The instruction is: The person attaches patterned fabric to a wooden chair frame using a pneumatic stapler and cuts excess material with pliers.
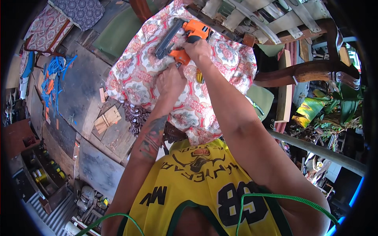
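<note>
Nearest, a green cord (283, 195) runs over the person's yellow jersey (189, 161), with both bare arms reaching forward. Just past the jersey starts the near edge of a floral cloth (138, 74), red, white and grey; dark carved wood (136, 118) shows at its near left edge. A small yellow object (200, 75) lies on the cloth, partly hidden by the right forearm.

Of the 2 hands, the left hand (172, 82) is nearer, over the middle of the cloth. Its fingers are drawn in narrow at the metal fitting (178, 64) on the handle end of an orange and black nail gun (199, 28); whether they grip the fitting, I cannot tell. The right hand (200, 50) has its fingers wrapped around the gun's black grip. The nail gun is close to the cloth's far edge, its long dark magazine angled toward the left edge.

Farther out, beyond the left edge, are wood scraps (107, 119), tangled blue straps (55, 82) and a green panel (124, 39). Past the right edge is a dark wooden frame (307, 72) with pale webbing (271, 17), then yellow-green leaves (311, 110).
</note>
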Demonstrator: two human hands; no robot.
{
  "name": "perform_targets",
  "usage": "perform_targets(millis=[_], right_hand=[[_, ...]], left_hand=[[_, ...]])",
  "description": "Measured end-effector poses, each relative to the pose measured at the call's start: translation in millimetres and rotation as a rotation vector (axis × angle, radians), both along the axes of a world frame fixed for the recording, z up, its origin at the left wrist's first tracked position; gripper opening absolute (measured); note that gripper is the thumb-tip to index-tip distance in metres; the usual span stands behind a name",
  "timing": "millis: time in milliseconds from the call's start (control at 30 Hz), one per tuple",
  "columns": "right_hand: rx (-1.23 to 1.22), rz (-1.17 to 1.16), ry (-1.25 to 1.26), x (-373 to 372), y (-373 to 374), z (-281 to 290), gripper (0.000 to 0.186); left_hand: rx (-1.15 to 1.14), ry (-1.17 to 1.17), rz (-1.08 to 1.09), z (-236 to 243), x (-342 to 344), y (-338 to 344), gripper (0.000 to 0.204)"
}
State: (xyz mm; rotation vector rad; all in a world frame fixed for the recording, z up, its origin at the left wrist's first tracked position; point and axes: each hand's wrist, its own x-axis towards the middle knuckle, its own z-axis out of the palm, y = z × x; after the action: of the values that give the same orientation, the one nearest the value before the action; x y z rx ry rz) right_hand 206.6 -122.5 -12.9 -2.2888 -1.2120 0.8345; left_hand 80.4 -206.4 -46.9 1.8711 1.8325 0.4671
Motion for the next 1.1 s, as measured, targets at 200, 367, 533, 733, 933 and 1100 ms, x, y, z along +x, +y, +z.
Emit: perform_targets(millis=[200, 367, 533, 733, 933, 1100], right_hand=[[-0.108, 0.231, 0.021, 7, -7, 0, 0.042], [0.368, -0.025, -0.275, 30, -61, -18, 0.045], [0.139, -0.058, -0.127, 45, -68, -48, 0.051], [0.411, 0.024, -0.308, 31, -62, -14, 0.039], [0.141, -0.261, 0.138, -9, -11, -31, 0.054], [0.073, -0.406, 0.715, 3, -4, -35, 0.035]], left_hand=[[0.045, -0.120, 0.125, -34, -3, -16, 0.039], [-0.083, -0.168, 0.121, -28, -20, -1, 0.044], [-0.160, -0.299, 0.090, -22, -23, 5, 0.043], [0.592, 0.115, 0.133, 0, -39, 44, 0.048], [0.074, 0.151, 0.024, -1, -35, 118, 0.056], [0.099, 0.148, -0.006, 2, -29, 109, 0.065]])
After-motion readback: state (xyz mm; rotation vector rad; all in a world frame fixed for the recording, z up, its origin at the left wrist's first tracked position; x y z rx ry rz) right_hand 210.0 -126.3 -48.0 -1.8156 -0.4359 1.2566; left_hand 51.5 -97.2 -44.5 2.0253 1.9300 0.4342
